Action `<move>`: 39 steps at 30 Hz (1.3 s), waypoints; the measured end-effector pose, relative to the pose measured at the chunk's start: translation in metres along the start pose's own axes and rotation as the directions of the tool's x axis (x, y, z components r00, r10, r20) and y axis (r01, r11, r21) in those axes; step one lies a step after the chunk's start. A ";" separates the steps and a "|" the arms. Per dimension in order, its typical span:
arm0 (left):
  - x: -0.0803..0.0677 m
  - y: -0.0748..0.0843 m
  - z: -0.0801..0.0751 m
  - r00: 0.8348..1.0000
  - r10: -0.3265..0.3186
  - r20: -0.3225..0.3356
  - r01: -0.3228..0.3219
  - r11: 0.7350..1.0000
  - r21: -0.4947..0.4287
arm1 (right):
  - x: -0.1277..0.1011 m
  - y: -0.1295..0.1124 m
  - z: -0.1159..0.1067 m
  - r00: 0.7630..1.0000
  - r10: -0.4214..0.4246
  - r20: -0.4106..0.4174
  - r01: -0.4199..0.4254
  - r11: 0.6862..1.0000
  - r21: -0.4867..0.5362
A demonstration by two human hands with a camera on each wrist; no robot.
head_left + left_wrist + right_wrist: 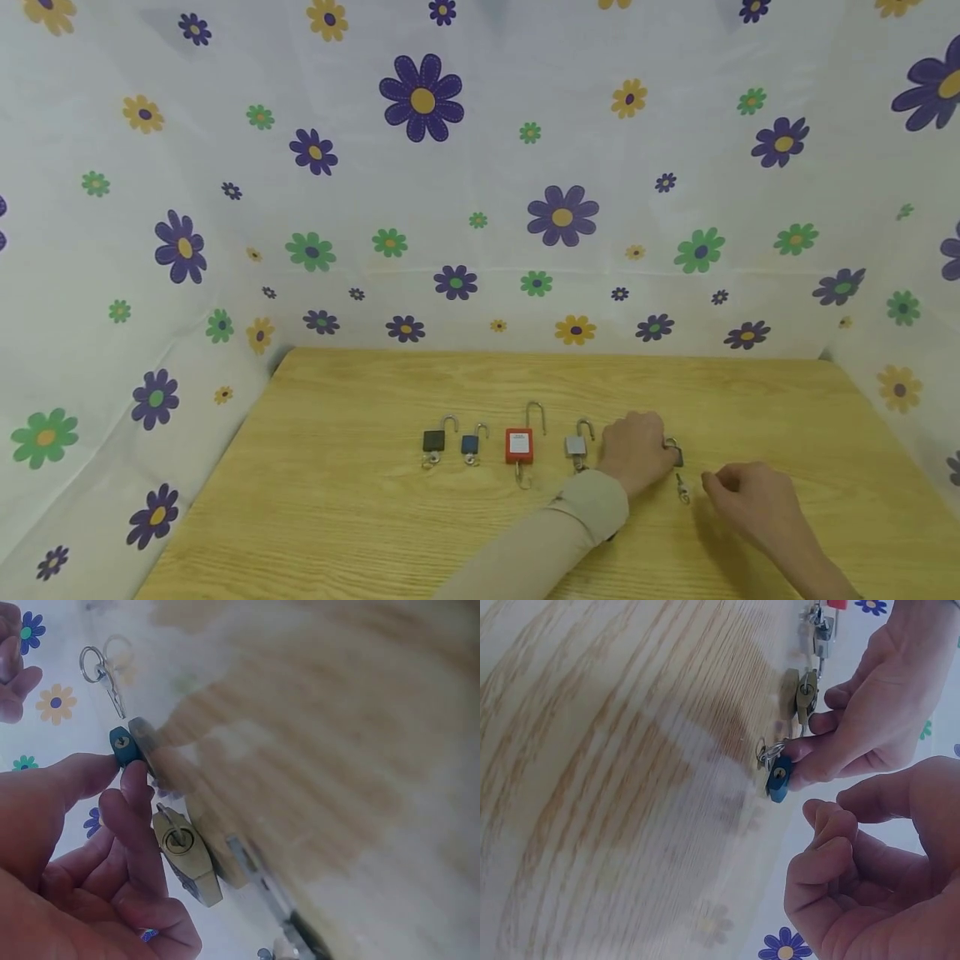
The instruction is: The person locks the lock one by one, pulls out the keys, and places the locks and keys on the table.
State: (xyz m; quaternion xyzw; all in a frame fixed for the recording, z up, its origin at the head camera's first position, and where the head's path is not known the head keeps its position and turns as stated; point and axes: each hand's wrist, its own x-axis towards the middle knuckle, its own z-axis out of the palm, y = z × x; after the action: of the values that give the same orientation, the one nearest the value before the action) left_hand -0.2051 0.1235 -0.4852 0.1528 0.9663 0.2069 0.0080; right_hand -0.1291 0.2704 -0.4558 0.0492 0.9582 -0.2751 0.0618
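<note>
A person's left hand (633,454) pinches a small blue padlock (124,745) between thumb and forefinger at the right end of a row of padlocks on a wooden table (360,517), holding it against the tabletop. The right hand (750,500) hovers just at its four o'clock, fingers loosely curled, gripping nothing. A set of keys (682,487) on a ring lies on the table at the lock's six o'clock, between the two hands, apart from the right fingertips.

The padlock is probably stiff metal under a smooth coloured shell, light but dense for its size, and likely to slip from a loose pinch; its flat sides offer the surest grip. In the head view, its long axis appears to run twelve to six, shackle toward twelve and keyhole end toward six.

To its nine o'clock stand a silver padlock (576,445), a red padlock (519,446), another blue padlock (470,444) and a black padlock (433,440), all with shackles raised toward a flowered curtain (480,183).
</note>
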 end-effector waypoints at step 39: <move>-0.019 -0.038 -0.026 0.997 0.078 0.023 -0.081 0.944 0.318 | -0.003 0.005 0.003 0.998 0.039 0.047 -0.040 0.999 0.013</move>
State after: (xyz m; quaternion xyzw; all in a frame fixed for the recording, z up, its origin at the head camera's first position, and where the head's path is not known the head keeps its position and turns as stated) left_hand -0.2005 0.0742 -0.4774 0.1920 0.9800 0.0473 -0.0201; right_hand -0.1255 0.2729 -0.4602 0.0620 0.9533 -0.2817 0.0894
